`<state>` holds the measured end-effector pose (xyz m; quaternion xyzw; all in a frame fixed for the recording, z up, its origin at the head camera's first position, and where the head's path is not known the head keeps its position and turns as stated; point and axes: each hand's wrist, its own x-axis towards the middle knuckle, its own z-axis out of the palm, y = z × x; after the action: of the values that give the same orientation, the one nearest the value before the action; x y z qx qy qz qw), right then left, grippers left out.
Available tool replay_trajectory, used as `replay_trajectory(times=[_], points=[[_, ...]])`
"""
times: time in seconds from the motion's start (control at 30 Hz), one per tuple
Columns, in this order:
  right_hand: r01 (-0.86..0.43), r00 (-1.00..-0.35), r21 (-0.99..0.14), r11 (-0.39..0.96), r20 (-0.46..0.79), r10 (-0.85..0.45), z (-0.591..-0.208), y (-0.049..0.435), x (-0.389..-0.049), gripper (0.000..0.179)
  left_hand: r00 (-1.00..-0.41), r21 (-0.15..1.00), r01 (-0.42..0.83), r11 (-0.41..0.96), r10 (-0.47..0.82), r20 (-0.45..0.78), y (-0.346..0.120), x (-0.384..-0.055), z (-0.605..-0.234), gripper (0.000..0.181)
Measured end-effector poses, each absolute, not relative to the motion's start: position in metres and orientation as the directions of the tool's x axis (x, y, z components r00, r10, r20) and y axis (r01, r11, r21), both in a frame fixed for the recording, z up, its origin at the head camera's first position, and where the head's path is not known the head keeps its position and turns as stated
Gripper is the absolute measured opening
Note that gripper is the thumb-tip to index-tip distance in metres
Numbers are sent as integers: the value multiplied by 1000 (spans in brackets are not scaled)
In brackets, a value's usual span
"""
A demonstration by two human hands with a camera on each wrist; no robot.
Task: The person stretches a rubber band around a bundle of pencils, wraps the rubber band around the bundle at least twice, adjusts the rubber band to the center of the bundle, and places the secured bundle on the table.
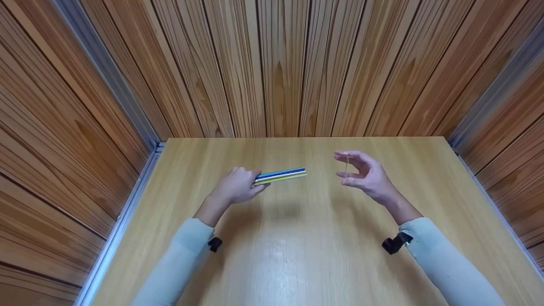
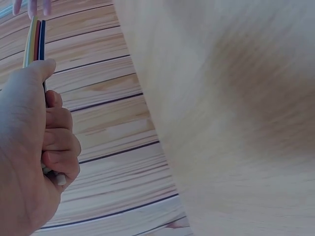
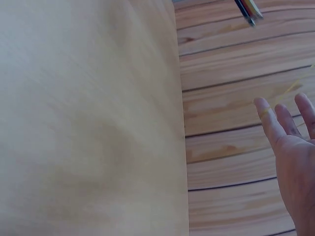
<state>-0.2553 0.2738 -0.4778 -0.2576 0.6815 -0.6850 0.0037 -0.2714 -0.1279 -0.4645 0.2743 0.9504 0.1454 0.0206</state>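
A bundle of thin coloured sticks [image 1: 284,174], with blue, white and green-yellow showing, lies in the grip of my left hand [image 1: 240,185] above the table. In the left wrist view, the fingers curl round the bundle and pale stick ends [image 2: 61,179] poke out below the little finger. My right hand [image 1: 370,177] is to the right of the bundle, apart from it, with thumb and fingers spread. A thin yellow rubber band [image 1: 347,163] is stretched between them. The right wrist view shows the far stick ends [image 3: 248,12] beyond the spread fingers.
Below both hands is a light wooden table [image 1: 280,255]. A wood-plank wall [image 1: 280,68] rises behind its far edge, and plank walls with metal rails [image 1: 123,216] stand at the sides. Each sleeve cuff carries a small black camera mount [image 1: 395,244].
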Motion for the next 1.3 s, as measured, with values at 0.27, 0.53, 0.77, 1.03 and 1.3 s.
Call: replay_trajectory(times=[0.27,0.53,0.77,1.03,1.3], points=[[-349,-857,-934,-78,352,-376,-481,253,-252,63,-828,258,547,796,560,30,-114,-271,-455,39],[-340,-837,-935,-102,350,-421,-487,232,-253,59,-811,249,571,782,585,19,-99,-271,-453,40],[-342,-842,-934,-102,352,-409,-486,219,-251,58,-806,243,571,784,592,-13,-87,-271,-450,42],[-419,-825,-907,-44,401,-399,-484,206,-249,56,-799,266,574,775,600,-24,-76,-269,-452,41],[-463,-802,-886,-33,434,-410,-484,204,-249,51,-793,233,587,776,608,-27,-74,-266,-459,40]])
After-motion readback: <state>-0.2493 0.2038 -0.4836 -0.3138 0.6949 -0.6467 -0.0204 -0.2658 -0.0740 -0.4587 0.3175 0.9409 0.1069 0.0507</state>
